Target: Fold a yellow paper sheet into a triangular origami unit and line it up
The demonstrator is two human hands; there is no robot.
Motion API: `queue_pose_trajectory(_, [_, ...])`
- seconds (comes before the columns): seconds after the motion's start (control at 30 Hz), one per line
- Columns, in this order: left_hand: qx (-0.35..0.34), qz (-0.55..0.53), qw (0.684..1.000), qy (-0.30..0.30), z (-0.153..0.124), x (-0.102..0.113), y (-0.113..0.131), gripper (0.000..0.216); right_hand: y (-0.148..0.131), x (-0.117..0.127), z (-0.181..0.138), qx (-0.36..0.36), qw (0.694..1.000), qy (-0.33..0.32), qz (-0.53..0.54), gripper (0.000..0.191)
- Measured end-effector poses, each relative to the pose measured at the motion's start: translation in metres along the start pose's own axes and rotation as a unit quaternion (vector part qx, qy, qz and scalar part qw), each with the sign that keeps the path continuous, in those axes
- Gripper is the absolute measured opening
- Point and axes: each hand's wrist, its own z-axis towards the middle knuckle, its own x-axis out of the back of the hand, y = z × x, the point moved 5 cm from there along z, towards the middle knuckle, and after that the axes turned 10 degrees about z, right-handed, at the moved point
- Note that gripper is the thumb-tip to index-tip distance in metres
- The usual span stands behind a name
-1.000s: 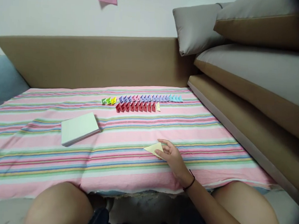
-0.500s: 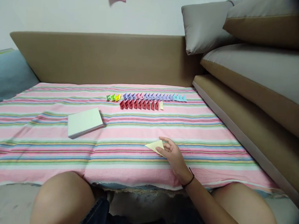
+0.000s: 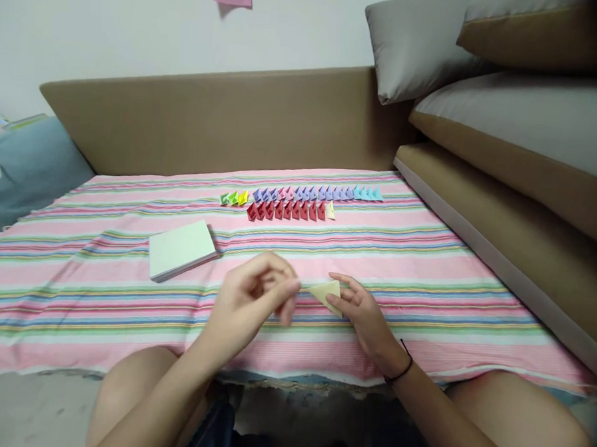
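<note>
In my right hand (image 3: 364,310) is a folded pale yellow paper triangle (image 3: 329,294), pinched between thumb and fingers just above the cloth. Its pointed end faces left. My left hand (image 3: 257,291) is beside that point, a small gap away. The left fingers are curled in and the thumb tip is close to the index finger, with nothing visible between them; the hand is slightly blurred. Beyond the hands, small folded paper pieces stand in two rows: a front row of red ones (image 3: 288,211) ending in a pale yellow one (image 3: 330,210), and a multicoloured back row (image 3: 310,193).
A thick pale stack of paper (image 3: 182,247) lies left of the hands on a striped cloth (image 3: 426,277). Brown-grey cushions (image 3: 524,122) are piled at the right. A brown backrest (image 3: 234,123) runs along the back, and a blue pillow (image 3: 36,170) is at the left.
My left hand has come into view from below and reached the paper triangle's left side. The right hand keeps its hold on the triangle. The whole view has shifted slightly.
</note>
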Motion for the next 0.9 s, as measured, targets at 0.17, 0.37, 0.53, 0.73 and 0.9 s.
queue_pose_trajectory(0.17, [0.057,0.039,0.983,-0.168,0.015,-0.035,-0.052,0.028,0.001,-0.009,-0.004,-0.027,0.998,-0.004,0.061,0.05])
queue_pose_trajectory(0.37, [0.085,-0.06,0.973,-0.206,-0.005,-0.047,-0.068,0.042,0.004,-0.008,-0.011,-0.05,0.993,0.025,0.103,0.038])
queue_pose_trajectory(0.53, [0.059,0.057,0.982,-0.169,-0.009,-0.045,-0.062,0.036,0.007,-0.007,-0.014,-0.061,0.994,0.044,0.079,0.043])
queue_pose_trajectory(0.73, [0.09,0.017,0.986,-0.142,-0.014,-0.051,-0.071,0.031,0.0,-0.005,-0.014,0.029,0.997,0.037,-0.066,0.03])
queue_pose_trajectory(0.9, [0.111,-0.023,0.984,-0.136,-0.016,-0.05,-0.075,0.034,-0.009,-0.011,-0.017,0.056,0.984,-0.025,-0.166,0.034])
